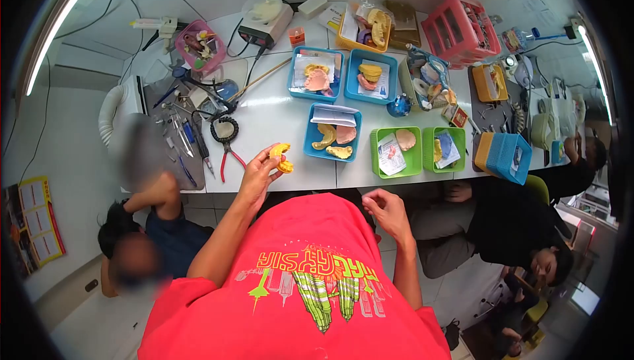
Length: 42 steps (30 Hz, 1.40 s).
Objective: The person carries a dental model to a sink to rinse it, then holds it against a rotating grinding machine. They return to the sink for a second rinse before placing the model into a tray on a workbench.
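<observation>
My left hand (256, 178) is closed on a yellow dental cast (284, 166), held just above the table's front edge. The cast shows two yellow parts with a bit of red between them. My right hand (391, 213) hangs in front of the table edge with its fingers curled in, and nothing shows in them. Beyond my hands stands a blue basket (332, 157) with yellow casts (324, 137), a pink cast (346, 134) and folded paper (335, 115). A green basket (395, 173) with a pinkish cast (405, 139) and paper is nearest my right hand.
Two more blue baskets (316, 95) (370, 98) stand farther back, and another green basket (439, 168) sits at the right. Red-handled pliers (225, 152) and several hand tools (178, 132) lie left. People (502, 221) (168, 228) sit on both sides.
</observation>
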{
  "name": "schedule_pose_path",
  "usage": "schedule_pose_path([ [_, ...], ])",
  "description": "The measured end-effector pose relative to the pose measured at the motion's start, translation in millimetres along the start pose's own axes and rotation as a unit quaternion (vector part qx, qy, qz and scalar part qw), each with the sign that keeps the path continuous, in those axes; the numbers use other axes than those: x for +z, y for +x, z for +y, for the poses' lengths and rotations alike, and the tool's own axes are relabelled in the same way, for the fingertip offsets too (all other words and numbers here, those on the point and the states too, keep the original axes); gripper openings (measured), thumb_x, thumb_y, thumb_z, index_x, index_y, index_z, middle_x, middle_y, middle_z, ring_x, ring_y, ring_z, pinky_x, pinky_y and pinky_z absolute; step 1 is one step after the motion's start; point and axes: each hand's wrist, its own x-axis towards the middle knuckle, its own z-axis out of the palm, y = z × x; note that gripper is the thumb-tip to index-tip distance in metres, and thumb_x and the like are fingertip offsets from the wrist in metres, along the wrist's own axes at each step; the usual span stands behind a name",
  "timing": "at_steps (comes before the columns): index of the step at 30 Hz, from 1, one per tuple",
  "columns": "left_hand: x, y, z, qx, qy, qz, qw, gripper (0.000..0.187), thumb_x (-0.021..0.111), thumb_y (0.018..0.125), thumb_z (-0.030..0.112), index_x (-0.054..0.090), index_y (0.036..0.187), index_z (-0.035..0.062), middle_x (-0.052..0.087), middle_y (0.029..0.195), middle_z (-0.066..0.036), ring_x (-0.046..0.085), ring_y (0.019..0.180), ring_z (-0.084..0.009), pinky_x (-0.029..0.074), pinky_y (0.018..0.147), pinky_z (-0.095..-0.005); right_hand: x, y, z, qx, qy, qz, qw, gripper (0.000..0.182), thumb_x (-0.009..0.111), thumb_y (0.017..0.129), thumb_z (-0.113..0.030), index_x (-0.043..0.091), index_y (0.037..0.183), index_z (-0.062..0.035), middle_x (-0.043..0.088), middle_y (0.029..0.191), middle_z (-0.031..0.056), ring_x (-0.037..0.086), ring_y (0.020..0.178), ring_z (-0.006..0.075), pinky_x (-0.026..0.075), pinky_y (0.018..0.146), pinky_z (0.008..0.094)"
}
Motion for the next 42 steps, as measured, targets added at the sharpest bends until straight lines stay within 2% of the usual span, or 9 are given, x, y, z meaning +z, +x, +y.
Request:
schedule_pose_path([
  [2,-7.6,10.4,10.8,0.004,0.022,0.009,1.0,0.044,0.058,0.098,0.021,0.05,0.139,0.0063,0.064,0.116,-0.004,0.06,0.109,-0.0116,0.047,0.096,-0.0335,-17.9,-10.9,50.9,0.05,0.103,-0.011,0.993,0.02,0.067,0.092,-0.017,0.067,0.098,0.0022,0.07,0.08,0.0103,0.068,0.07,0.0179,0.054,0.064,0.0282],
  [5,-11.2,18.1,24.7,0.011,0.03,-0.01,0.999,0.043,0.057,0.098,0.021,0.051,0.139,0.0073,0.064,0.113,-0.003,0.06,0.106,-0.0107,0.046,0.095,-0.0327,-10.0,-27.8,128.2,0.027,0.557,-0.014,0.83,0.017,0.068,0.092,-0.017,0.068,0.088,-0.0006,0.07,0.083,0.0083,0.064,0.068,0.0134,0.052,0.063,0.0269],
  [7,-11.1,23.5,27.0,0.009,0.028,-0.028,0.999,0.043,0.057,0.099,0.021,0.052,0.139,0.008,0.065,0.11,-0.002,0.06,0.104,-0.0102,0.046,0.094,-0.0322,17.6,-12.4,247.8,0.255,0.092,0.049,0.961,0.021,0.068,0.09,-0.022,0.068,0.094,-0.0009,0.071,0.09,0.0121,0.068,0.073,0.0196,0.054,0.068,0.0322],
  [8,-9.4,26.0,28.9,0.008,0.028,-0.048,0.998,0.043,0.058,0.099,0.023,0.051,0.139,0.0081,0.065,0.111,-0.002,0.06,0.105,-0.011,0.046,0.095,-0.033,27.5,-22.7,250.7,0.249,0.092,0.051,0.963,0.021,0.068,0.09,-0.022,0.068,0.094,-0.0009,0.071,0.09,0.0121,0.068,0.073,0.0196,0.054,0.068,0.0322],
  [10,-2.1,28.3,36.8,0.009,0.046,-0.071,0.996,0.043,0.057,0.099,0.023,0.051,0.139,0.0076,0.065,0.114,-0.004,0.06,0.108,-0.0129,0.047,0.095,-0.034,47.5,-27.2,238.1,0.088,-0.368,0.128,0.917,0.021,0.065,0.088,-0.02,0.07,0.097,-0.0019,0.072,0.091,0.0148,0.07,0.081,0.0276,0.055,0.074,0.0372],
  [17,22.1,23.8,47.3,0.016,0.037,-0.083,0.996,0.041,0.056,0.1,0.022,0.048,0.138,0.0065,0.065,0.119,-0.008,0.061,0.111,-0.016,0.049,0.096,-0.0359,14.6,4.4,106.0,0.012,-0.129,0.435,0.891,0.017,0.064,0.088,-0.012,0.067,0.101,-0.0013,0.067,0.089,0.0145,0.066,0.071,0.0255,0.053,0.066,0.0359],
  [23,23.9,17.6,40.2,0.007,0.033,-0.091,0.995,0.038,0.053,0.101,0.021,0.048,0.136,0.0052,0.065,0.117,-0.007,0.062,0.109,-0.0159,0.049,0.097,-0.0359,-31.1,29.0,29.2,-0.095,-0.202,0.4,0.889,0.016,0.063,0.089,-0.01,0.067,0.101,-0.0001,0.066,0.09,0.0135,0.063,0.067,0.027,0.05,0.062,0.0364],
  [28,25.5,12.7,34.9,0.002,0.013,-0.097,0.995,0.037,0.052,0.102,0.022,0.048,0.135,0.0048,0.064,0.117,-0.006,0.061,0.109,-0.016,0.048,0.097,-0.0363,-41.9,62.8,16.8,-0.037,-0.318,0.317,0.892,0.02,0.061,0.089,-0.013,0.068,0.101,0.0007,0.068,0.095,0.0256,0.065,0.088,0.045,0.05,0.074,0.0527],
  [42,29.0,10.0,26.7,0.015,0.001,-0.063,0.998,0.04,0.052,0.101,0.021,0.047,0.137,0.0046,0.064,0.118,-0.008,0.06,0.11,-0.0152,0.047,0.097,-0.0338,-46.0,117.3,32.1,0.014,-0.315,0.44,0.841,0.024,0.067,0.088,-0.024,0.07,0.085,-0.0008,0.069,0.08,0.023,0.067,0.077,0.0425,0.053,0.07,0.0497],
])
